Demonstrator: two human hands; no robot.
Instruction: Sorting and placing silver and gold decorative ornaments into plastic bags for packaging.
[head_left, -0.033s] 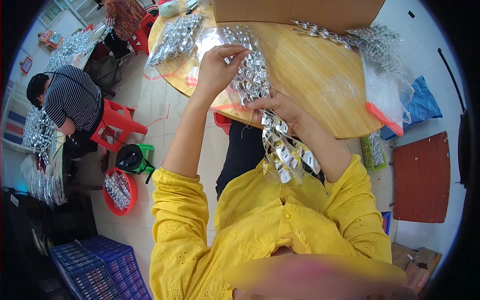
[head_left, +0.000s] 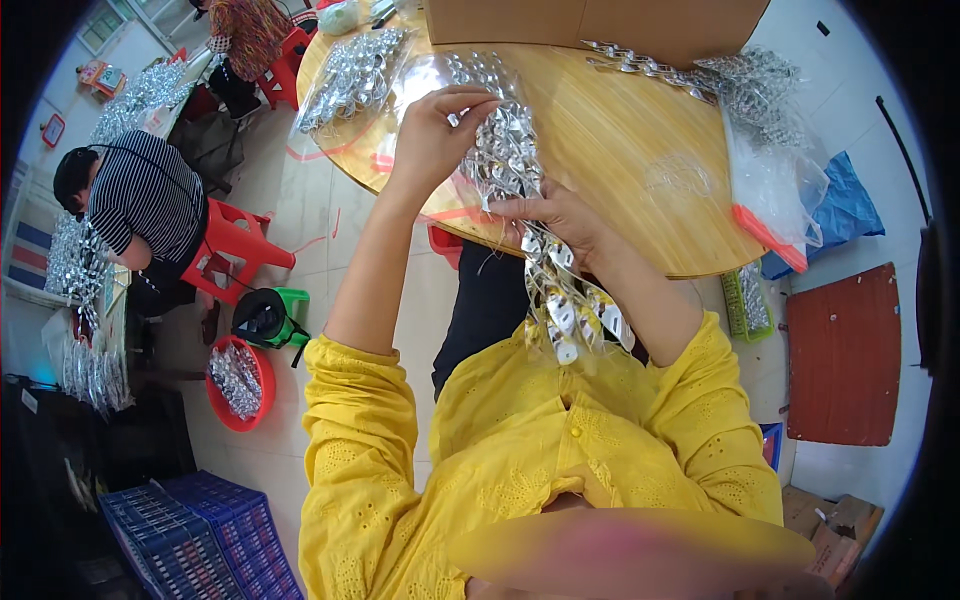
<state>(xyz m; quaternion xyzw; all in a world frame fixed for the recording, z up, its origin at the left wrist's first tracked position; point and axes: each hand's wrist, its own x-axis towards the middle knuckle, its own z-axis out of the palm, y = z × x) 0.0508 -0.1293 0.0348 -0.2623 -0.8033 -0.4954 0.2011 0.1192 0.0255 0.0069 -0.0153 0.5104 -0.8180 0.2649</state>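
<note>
A bundle of shiny silver twisted strands point(head_left: 508, 150) hangs over the near edge of the round wooden table point(head_left: 630, 140). My right hand point(head_left: 562, 222) is closed around it at the table edge, thumb lying across the strands. Below that hand the loose ends point(head_left: 562, 300) dangle in front of my yellow shirt, catching its colour. My left hand point(head_left: 435, 135) is pinched, its thumb and fingertips at the upper left side of the bundle; whatever is between them is too small to make out. Clear plastic point(head_left: 420, 80) lies beneath and beside the strands.
More bagged silver strands point(head_left: 355, 80) lie at the table's far left, others point(head_left: 755, 90) at the far right. A cardboard box point(head_left: 590, 22) stands at the back. On the floor are a red basin point(head_left: 262, 385) and blue crates point(head_left: 215, 530). A person in stripes point(head_left: 150, 190) sits left.
The dangling ends of the bundle have swung slightly, and my right hand has shifted a little. My left hand looks the same.
</note>
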